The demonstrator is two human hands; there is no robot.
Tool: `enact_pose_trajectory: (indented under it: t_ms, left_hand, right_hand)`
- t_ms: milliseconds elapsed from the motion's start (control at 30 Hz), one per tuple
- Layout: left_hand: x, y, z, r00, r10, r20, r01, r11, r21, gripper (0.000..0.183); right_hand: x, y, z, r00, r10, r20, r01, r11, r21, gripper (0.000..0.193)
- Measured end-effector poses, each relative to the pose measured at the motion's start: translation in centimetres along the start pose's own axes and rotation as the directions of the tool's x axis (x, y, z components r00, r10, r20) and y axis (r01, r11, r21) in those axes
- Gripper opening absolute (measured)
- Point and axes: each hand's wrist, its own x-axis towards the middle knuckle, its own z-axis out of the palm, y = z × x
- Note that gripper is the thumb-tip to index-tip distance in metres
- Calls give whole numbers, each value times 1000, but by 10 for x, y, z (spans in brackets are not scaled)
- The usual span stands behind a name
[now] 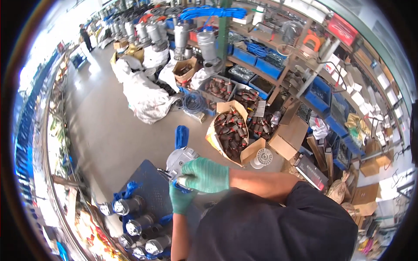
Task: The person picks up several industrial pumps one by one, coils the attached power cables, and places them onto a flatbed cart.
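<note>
A round grey metal pump housing (178,159) stands in front of me, with a bundled blue cable (181,136) just beyond it. Both my hands wear green knitted gloves and meet at the near side of the housing. My right hand (207,175) is closed, its fingers around a small shiny piece I cannot make out. Below and to the left, my left hand (179,199) is closed at a short length of blue cable (182,186). Its fingertips are partly hidden behind the right hand.
A dark board (150,182) lies left of my hands, beside several metal pumps (130,205) with blue cables. To the right, a cardboard box (213,138) holds dark motor rotors, near a white spool (263,157). Shelves with blue bins (269,65) run behind; a person (85,38) stands far off.
</note>
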Motion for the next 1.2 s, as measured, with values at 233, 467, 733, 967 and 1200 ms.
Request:
enact_pose_trajectory:
  t_ms: [233,467,733,967,1200]
  left_hand:
    - [72,17,114,977,196,83,-213,884,415,37]
    - [151,-25,226,984,-56,170,103,954,-282,78]
    - [275,10,301,919,2,393,43,993,-106,88]
    - [403,-19,346,761,17,649,162,963,-216,80]
    - [518,-12,393,549,42,834,102,988,-117,95]
  right_hand:
    - [-17,34,-81,966,-186,-180,118,936,-330,20]
    - [-43,94,-171,926,-135,-353,-3,931,-365,19]
    - [-30,157,-271,844,56,-533,-269,904,-331,28]
    - [14,219,-333,683,289,-671,-523,834,-174,27]
    - [50,243,-387,340,418,-842,-665,740,99,21]
